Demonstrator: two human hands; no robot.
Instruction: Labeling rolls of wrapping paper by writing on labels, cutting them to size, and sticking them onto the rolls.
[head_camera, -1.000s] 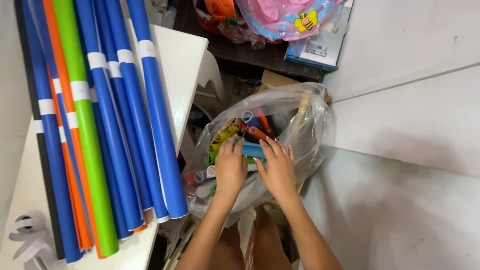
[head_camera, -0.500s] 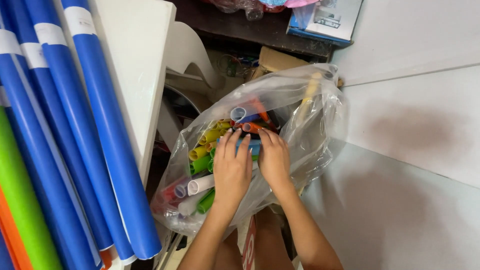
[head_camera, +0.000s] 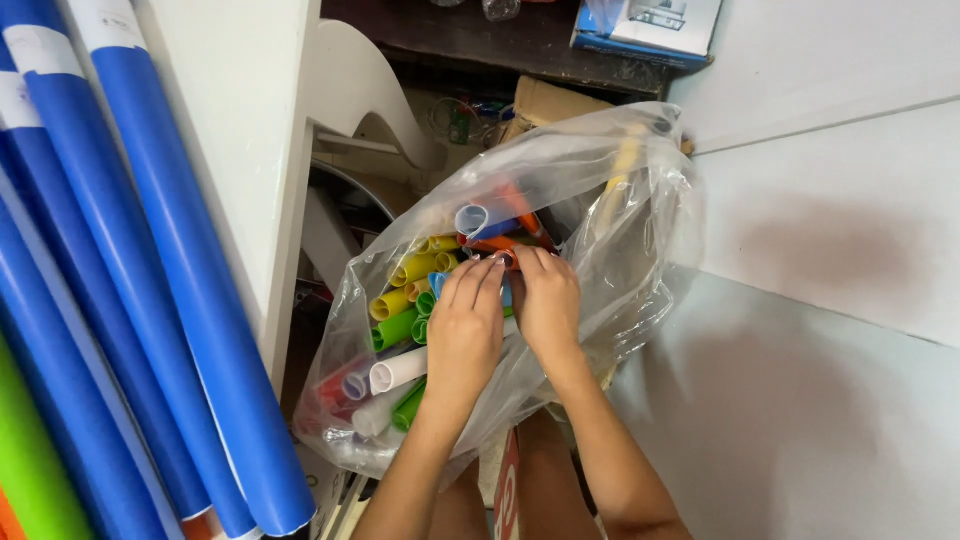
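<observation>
Bag: clear plastic bag (head_camera: 640, 230), mouth open toward the camera, stuffed with rolled sheets seen end-on.
Rolls in bag: yellow rolls (head_camera: 415, 268) at upper left of the opening, green rolls (head_camera: 395, 328) below them, a white roll (head_camera: 398, 371) lower still, orange and red rolls (head_camera: 505, 235) at the top.
Left hand (head_camera: 465, 335): inside the bag mouth, palm down, fingers (head_camera: 478, 280) together, tips pinching a small roll end; exact grip unclear.
Right hand (head_camera: 547, 300): just beside the left hand, touching it, fingers curled onto the same spot.
Left of bag: long blue rolls (head_camera: 170, 260) lying on a white tabletop (head_camera: 240, 150); one green roll (head_camera: 30, 450) beyond them.
Behind bag: cardboard box (head_camera: 550, 100).
</observation>
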